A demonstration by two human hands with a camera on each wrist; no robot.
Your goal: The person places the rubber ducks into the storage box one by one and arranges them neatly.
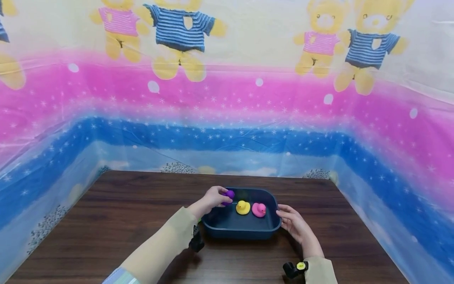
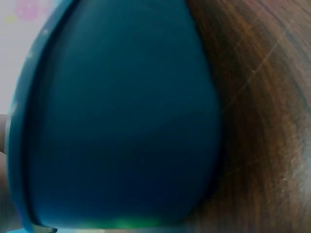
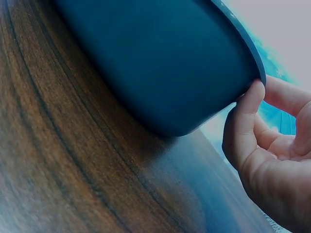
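Note:
A dark blue-grey rectangular basin [image 1: 241, 233] sits on the table, with a yellow rubber duck [image 1: 242, 207] and a pink rubber duck [image 1: 259, 210] inside. At the basin's left end my left hand [image 1: 212, 198] holds a small purple toy [image 1: 229, 194], apparently another rubber duck, over the inside; the fingers partly cover it. My right hand [image 1: 293, 222] pinches the rim at the right end. In the right wrist view, fingertips [image 3: 253, 92] of that hand meet the basin's rim. The left wrist view is filled by the basin's outer wall [image 2: 126, 107], and the purple toy is hidden there.
The dark wood-grain table [image 1: 142, 189] reaches back to a cloth backdrop [image 1: 227, 138] printed with bears, which surrounds its back and sides. Black wrist cameras sit on both wrists, the left one [image 1: 196, 239] close to the basin's near left corner.

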